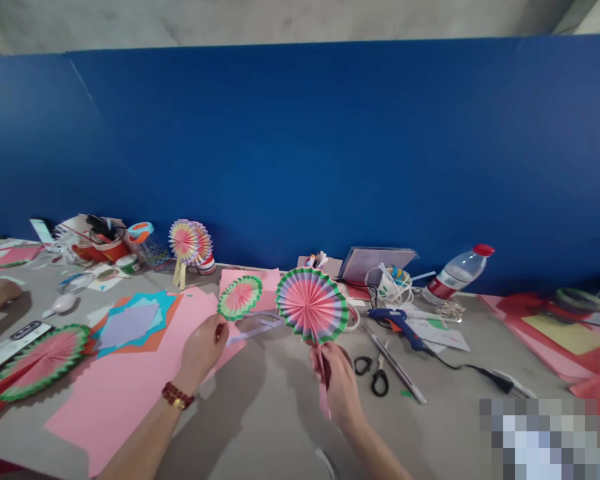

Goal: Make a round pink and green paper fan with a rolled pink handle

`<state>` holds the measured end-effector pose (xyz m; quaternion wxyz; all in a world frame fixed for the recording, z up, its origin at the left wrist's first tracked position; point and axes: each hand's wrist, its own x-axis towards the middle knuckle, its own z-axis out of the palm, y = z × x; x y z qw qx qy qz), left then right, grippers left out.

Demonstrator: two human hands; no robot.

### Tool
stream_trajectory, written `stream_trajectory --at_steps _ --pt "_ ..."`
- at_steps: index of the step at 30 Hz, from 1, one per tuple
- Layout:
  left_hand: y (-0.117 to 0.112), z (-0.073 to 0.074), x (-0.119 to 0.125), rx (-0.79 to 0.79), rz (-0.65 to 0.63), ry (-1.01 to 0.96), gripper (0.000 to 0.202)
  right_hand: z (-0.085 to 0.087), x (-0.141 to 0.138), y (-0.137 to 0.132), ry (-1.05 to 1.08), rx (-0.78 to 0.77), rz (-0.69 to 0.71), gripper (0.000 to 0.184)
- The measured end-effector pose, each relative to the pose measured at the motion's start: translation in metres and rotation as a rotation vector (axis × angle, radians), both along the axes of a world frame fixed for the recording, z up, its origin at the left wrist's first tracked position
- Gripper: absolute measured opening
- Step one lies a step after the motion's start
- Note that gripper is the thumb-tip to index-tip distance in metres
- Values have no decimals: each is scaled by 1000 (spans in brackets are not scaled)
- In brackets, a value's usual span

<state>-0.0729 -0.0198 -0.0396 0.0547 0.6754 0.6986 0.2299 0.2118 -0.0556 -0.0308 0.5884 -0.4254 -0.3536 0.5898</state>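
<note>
My right hand [337,383] is closed around the pink handle of a round pleated paper fan [312,303], held upright with pink folds, a lilac band and a green edge. To the left, my left hand [203,353] wears a dark red bead bracelet [177,395] and pinches the lower edge of a smaller pink and green paper rosette [241,297]. Black-handled scissors [379,377] lie just right of my right hand. Under my left forearm spreads a large sheet of pink paper [125,393].
A blue glue gun [397,325] with its cord, a silver pen-like stick [399,369] and a water bottle [457,275] are on the right. Orange, blue and lilac paper [130,325] and a red-handled fan [50,363] lie left. Another person's hand [3,293] rests at far left.
</note>
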Motion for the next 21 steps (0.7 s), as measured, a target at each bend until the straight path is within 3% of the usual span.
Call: stream_trajectory --at_steps 5,11,16,21 --pt "-22 20 14 217 -58 -228 18 3 -4 1 116 -59 -40 28" --pt "-53 40 69 362 -245 -396 12 2 -12 -1 236 -69 -19 30" --pt "-57 41 112 475 -379 -407 13 4 -17 -8 342 -78 12 32" --pt "-56 33 133 476 -415 -387 12 -4 -23 -18 356 -138 71 32"
